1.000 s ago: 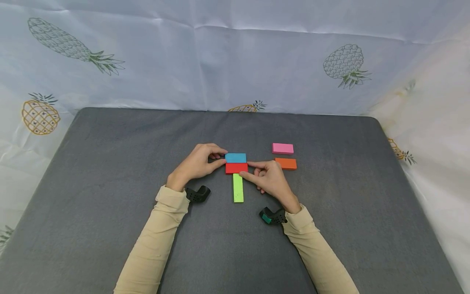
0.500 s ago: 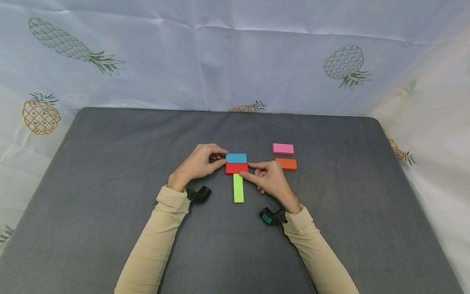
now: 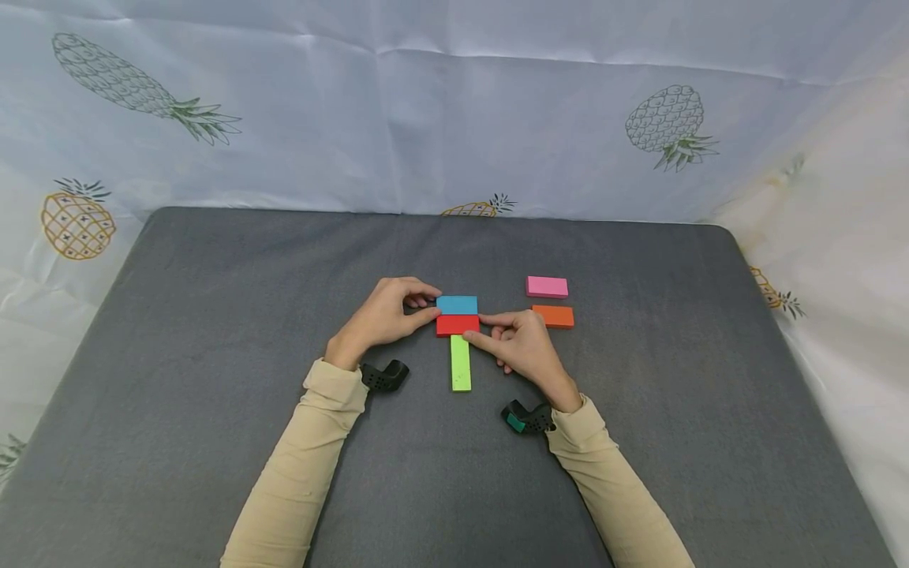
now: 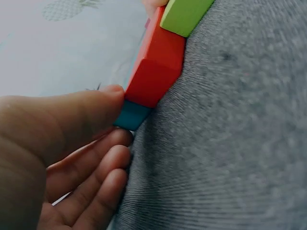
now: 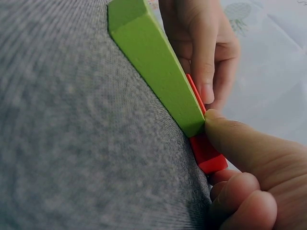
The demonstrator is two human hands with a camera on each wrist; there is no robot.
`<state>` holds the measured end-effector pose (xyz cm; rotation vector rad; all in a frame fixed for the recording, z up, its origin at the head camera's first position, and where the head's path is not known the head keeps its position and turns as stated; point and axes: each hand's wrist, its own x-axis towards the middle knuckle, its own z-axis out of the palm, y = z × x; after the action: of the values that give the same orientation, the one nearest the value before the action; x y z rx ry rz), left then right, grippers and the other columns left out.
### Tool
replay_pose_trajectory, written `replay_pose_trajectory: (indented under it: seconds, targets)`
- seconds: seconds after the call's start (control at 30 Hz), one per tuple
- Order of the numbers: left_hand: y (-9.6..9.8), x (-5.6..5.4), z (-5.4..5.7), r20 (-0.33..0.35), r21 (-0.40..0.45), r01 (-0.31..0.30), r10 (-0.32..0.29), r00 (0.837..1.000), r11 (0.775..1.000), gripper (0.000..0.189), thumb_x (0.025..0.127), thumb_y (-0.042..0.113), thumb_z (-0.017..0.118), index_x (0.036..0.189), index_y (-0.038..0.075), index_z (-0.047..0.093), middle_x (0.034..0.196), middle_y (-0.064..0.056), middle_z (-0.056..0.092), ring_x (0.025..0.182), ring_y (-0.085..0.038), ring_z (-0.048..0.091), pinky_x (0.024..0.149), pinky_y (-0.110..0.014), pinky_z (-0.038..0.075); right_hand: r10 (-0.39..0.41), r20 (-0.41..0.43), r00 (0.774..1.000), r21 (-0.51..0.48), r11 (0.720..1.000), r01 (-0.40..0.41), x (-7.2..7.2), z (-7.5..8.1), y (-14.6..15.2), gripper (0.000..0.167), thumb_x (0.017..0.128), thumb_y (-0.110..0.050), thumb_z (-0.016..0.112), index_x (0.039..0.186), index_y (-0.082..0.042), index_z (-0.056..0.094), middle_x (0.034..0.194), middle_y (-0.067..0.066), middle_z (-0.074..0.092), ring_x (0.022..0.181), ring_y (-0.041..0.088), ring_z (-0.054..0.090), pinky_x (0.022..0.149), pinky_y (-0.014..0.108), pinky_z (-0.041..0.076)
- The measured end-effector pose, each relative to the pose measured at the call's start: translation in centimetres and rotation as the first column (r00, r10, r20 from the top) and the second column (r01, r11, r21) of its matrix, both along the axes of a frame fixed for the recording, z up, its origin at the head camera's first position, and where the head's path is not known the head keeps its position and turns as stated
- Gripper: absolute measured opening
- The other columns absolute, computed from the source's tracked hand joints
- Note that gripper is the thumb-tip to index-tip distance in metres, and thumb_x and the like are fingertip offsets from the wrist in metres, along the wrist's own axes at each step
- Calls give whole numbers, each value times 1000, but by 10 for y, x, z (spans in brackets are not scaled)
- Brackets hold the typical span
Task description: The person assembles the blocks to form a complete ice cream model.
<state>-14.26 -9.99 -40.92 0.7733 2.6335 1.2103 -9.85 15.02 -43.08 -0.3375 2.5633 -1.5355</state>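
Note:
Three wooden blocks lie together on the grey cloth in the head view. The blue block [image 3: 457, 305] sits against the far side of the red block [image 3: 458, 325], both crosswise. A lime green block [image 3: 460, 364] points toward me, its far end meeting the red one's near side. My left hand [image 3: 386, 312] pinches the left end of the blue block, thumb near the seam with the red [image 4: 132, 116]. With thumb and index finger, my right hand [image 3: 525, 343] holds the red block's right end; the thumb sits beside the green block [image 5: 153, 67] in the right wrist view.
Right of the group lie a pink block [image 3: 547, 287] and, just nearer, an orange block [image 3: 553, 317], close to my right hand. The grey table [image 3: 213, 394] ends at a pineapple-patterned curtain [image 3: 426, 118] behind. Each wrist wears a black camera mount [image 3: 384, 375].

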Motion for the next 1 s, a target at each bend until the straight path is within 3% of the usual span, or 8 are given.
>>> replay_pose_trajectory:
  seconds: [0.3,0.67,1.0]
  targets:
    - [-2,1,-9,10,56,-51,51,999,997,31,91,16,77,119,2,75,107,-13,74,90,-22,66,86,-39,56,5,0,1000,-7,1000,-5,0,0,0,39,87,-25,83,117,-2,77,53,6,57,35,14,49,40,32,46]
    - [-2,1,-21,-98,122,-68,81,992,990,28,89,20,81,113,5,78,99,-9,76,81,-16,64,77,-29,53,3,5,1000,-10,1000,-3,1,2,0,39,87,-25,84,118,-2,76,52,6,56,35,14,49,39,32,47]
    - [-3,0,-24,-128,136,-62,79,989,989,27,88,20,81,111,5,79,98,-9,76,80,-16,64,76,-29,53,7,26,1000,-6,1000,-7,0,3,-1,41,88,-23,83,121,0,74,54,5,56,37,14,52,42,33,50]
